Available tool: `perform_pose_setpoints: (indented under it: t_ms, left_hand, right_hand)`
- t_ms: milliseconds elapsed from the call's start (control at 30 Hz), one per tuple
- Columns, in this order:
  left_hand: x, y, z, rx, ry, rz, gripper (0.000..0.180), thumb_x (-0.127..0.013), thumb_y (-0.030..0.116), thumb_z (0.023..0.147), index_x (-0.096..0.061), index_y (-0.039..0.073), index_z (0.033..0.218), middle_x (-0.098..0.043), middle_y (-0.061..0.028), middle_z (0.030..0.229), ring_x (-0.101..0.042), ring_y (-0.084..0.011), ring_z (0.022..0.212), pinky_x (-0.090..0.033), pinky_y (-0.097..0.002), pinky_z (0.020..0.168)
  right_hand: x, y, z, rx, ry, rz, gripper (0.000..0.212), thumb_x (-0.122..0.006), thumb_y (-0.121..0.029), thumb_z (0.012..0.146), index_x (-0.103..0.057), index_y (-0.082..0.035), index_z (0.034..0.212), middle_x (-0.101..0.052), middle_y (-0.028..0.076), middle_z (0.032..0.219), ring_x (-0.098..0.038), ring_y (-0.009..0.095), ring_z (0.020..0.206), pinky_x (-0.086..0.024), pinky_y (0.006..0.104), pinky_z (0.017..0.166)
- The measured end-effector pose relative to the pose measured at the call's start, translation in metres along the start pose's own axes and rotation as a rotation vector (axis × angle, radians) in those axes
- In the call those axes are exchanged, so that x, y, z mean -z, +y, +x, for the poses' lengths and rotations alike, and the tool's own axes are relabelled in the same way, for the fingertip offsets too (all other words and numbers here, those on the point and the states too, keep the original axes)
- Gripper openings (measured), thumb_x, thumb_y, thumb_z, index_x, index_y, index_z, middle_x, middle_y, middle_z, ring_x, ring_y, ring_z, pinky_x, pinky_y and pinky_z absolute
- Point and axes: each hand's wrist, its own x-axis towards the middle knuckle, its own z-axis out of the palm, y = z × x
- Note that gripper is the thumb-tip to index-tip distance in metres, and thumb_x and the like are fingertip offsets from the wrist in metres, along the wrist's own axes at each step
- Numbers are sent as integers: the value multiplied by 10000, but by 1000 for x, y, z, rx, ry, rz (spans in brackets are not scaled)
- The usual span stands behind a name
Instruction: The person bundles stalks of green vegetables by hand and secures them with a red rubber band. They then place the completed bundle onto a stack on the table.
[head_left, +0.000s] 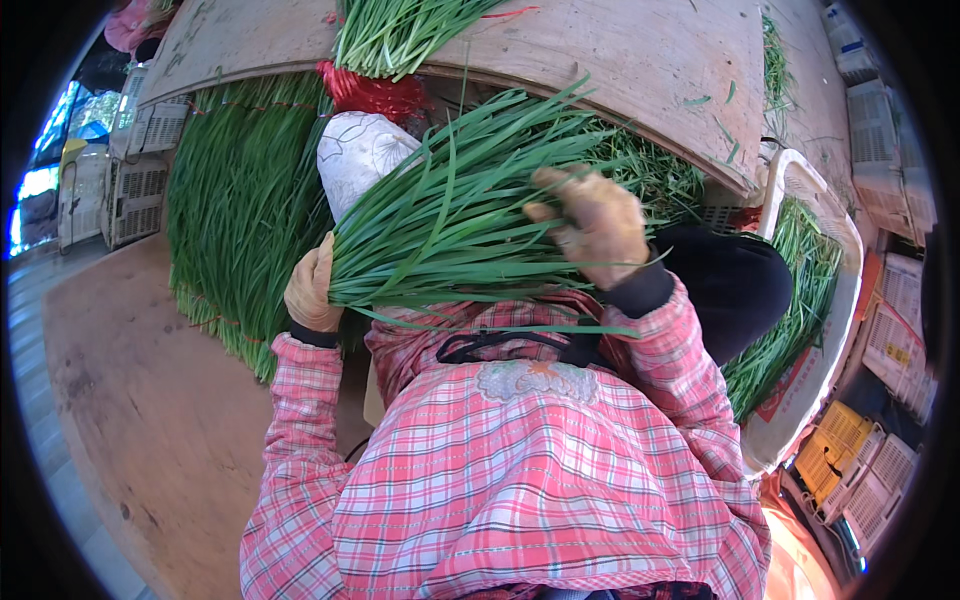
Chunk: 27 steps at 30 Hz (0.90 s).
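My left hand (314, 285), in a tan glove, is closed round the gathered end of a bunch of green chives (450, 215). Its long flat leaves fan out to the right across my lap. Over the leaves' far right part is my right hand (597, 228), also gloved, slightly blurred, with thumb and fingers apart. Whether it touches the leaves I cannot tell for sure. Beyond the bunch, a white cloth-like covering (362, 158) shows beside red plastic strands (375, 95).
Tied chive bundles (245, 190) stand stacked at left on a wooden board (150, 400). Another bunch (405, 35) lies on the wooden tabletop (620, 60) ahead. Loose trimmings (650, 170) lie under its edge. A white tub (850, 260) of chives stands at right, near plastic crates (890, 340).
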Motion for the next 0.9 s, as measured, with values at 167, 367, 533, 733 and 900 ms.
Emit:
perform_pose_setpoints:
  t_ms: [167, 367, 533, 733, 900]
  left_hand:
    - [0, -2, 1, -32, 2, 8, 508, -667, 195, 774, -523, 49, 1238, -625, -112, 1055, -622, -279, 873, -513, -358, 707]
    - [1, 0, 1, 16, -12, -14, 466, -663, 167, 771, -551, 45, 1207, -625, -121, 1073, -623, -284, 895, -513, -354, 739]
    - [-4, -2, 4, -41, 38, -32, 518, -669, 188, 765, -531, 91, 1255, -584, -83, 989, -598, -262, 825, -501, -350, 671]
    - [-10, -6, -3, -77, 83, -14, 482, -659, 176, 773, -539, 52, 1224, -601, -109, 1022, -606, -281, 842, -503, -356, 686]
    - [-15, -5, -1, -116, 168, -38, 455, -646, 175, 784, -537, 35, 1204, -612, -123, 1039, -610, -291, 854, -508, -367, 705]
  right_hand:
    - [-39, 8, -12, -137, 189, 670, 171, -522, 98, 689, -581, -25, 793, -596, 111, 758, -600, 223, 706, -481, 329, 636]
    - [7, 21, -20, -175, 148, 527, 212, -656, -38, 801, -596, -20, 1004, -621, 109, 880, -593, 172, 745, -486, 278, 693]
    - [-9, -38, -12, 54, -431, -42, 189, -565, -205, 800, -593, -86, 944, -589, 118, 802, -624, 297, 726, -490, 422, 580]
    - [-2, 52, -64, 86, 294, -77, 149, -617, -49, 662, -603, -101, 801, -547, 70, 673, -580, 249, 602, -472, 362, 520]
    - [61, 72, -49, -115, 276, -186, 284, -647, -87, 776, -615, -92, 1058, -616, 120, 1101, -634, 306, 848, -521, 379, 676]
